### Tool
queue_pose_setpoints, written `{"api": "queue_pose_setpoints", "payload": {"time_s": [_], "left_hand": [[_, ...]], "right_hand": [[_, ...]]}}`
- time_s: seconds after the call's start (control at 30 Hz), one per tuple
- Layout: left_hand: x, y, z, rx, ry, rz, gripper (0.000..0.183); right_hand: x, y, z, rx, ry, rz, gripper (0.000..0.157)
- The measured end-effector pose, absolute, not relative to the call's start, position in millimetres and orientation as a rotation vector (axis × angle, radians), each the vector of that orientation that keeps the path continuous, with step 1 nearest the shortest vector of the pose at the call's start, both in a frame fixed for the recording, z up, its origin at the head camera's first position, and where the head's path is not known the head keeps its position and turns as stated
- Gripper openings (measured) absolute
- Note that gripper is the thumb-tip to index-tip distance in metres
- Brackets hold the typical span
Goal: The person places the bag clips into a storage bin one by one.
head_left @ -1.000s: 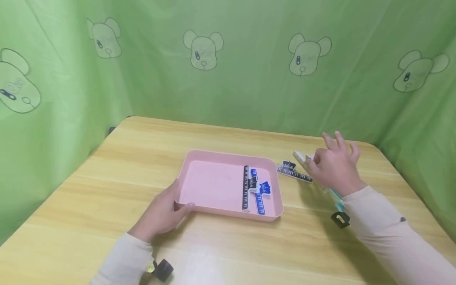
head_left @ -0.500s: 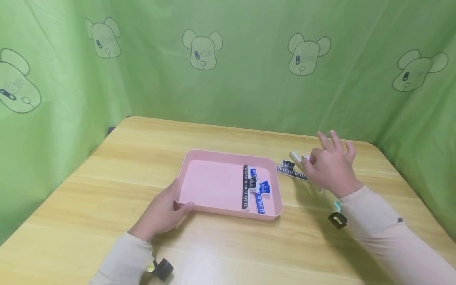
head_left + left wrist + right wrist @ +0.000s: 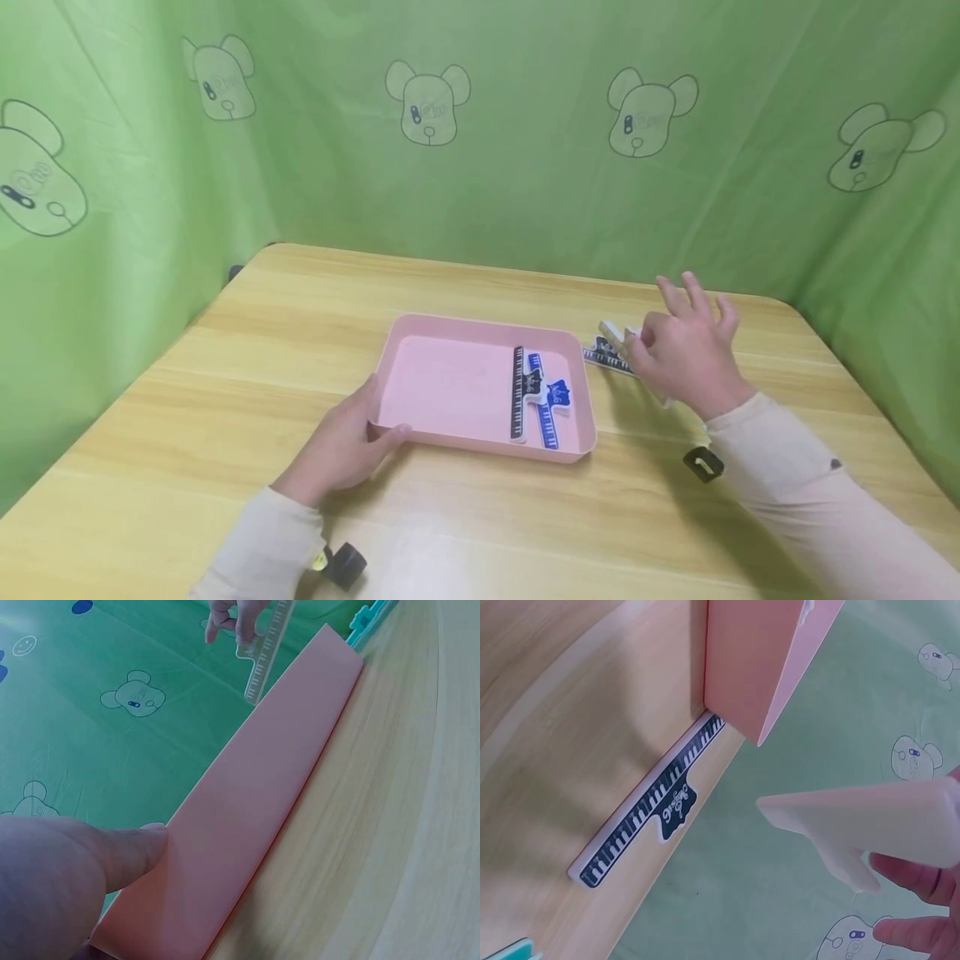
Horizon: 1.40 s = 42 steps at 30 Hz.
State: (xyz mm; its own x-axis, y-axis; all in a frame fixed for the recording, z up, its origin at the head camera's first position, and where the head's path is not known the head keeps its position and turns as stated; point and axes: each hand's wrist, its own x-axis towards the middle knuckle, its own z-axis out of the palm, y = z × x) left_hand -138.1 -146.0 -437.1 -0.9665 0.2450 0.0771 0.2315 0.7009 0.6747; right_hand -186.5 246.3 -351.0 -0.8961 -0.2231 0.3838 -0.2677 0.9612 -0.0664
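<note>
My left hand (image 3: 341, 450) grips the pink tray (image 3: 465, 443) at its near left corner, thumb along the front wall. Inside the tray, at its right end, lie a black piano-key music clip (image 3: 517, 400) and a blue music clip (image 3: 550, 425), side by side and close together. Beyond the tray's right side, my right hand (image 3: 693, 358) pinches a white music clip (image 3: 855, 817) between thumb and index finger, the other fingers spread upward. The left wrist view shows the key pattern on this white clip. Below it a second black music clip (image 3: 649, 802) lies on the table, one end against the tray.
A teal clip (image 3: 367, 626) lies on the wooden table (image 3: 465, 525) right of the tray, hidden by my right arm in the head view. A green curtain (image 3: 525, 200) with bear drawings hangs behind the table and at both sides.
My right hand has moved a little left toward the tray with the white music clip, now covering part of the black clip on the table. The left hand and tray stay put.
</note>
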Motion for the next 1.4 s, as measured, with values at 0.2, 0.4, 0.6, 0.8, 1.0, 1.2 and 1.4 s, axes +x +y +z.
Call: {"api": "queue_pose_setpoints", "payload": {"time_s": [0.2, 0.4, 0.6, 0.8, 1.0, 1.2, 1.4], "left_hand": [[-139, -146, -437, 0.398, 2.878, 1.134, 0.081], [-138, -146, -437, 0.39, 2.881, 1.131, 0.081], [-138, -146, -437, 0.398, 2.888, 1.121, 0.082], [-138, -147, -437, 0.391, 2.887, 1.118, 0.08], [-138, -146, -436, 0.408, 2.894, 1.125, 0.077], [-139, -145, -435, 0.41, 2.888, 1.139, 0.076], [-139, -146, -436, 0.402, 2.887, 1.136, 0.079]], "right_hand": [[-186, 241, -350, 0.368, -2.727, 0.161, 0.026], [-185, 234, -348, 0.387, -2.704, 0.194, 0.027], [-185, 225, -344, 0.4, -2.683, 0.21, 0.029], [-185, 218, -342, 0.402, -2.685, 0.219, 0.029], [-186, 213, -343, 0.402, -2.683, 0.227, 0.029], [-187, 207, -342, 0.407, -2.676, 0.237, 0.029], [-188, 201, -342, 0.408, -2.677, 0.244, 0.029]]}}
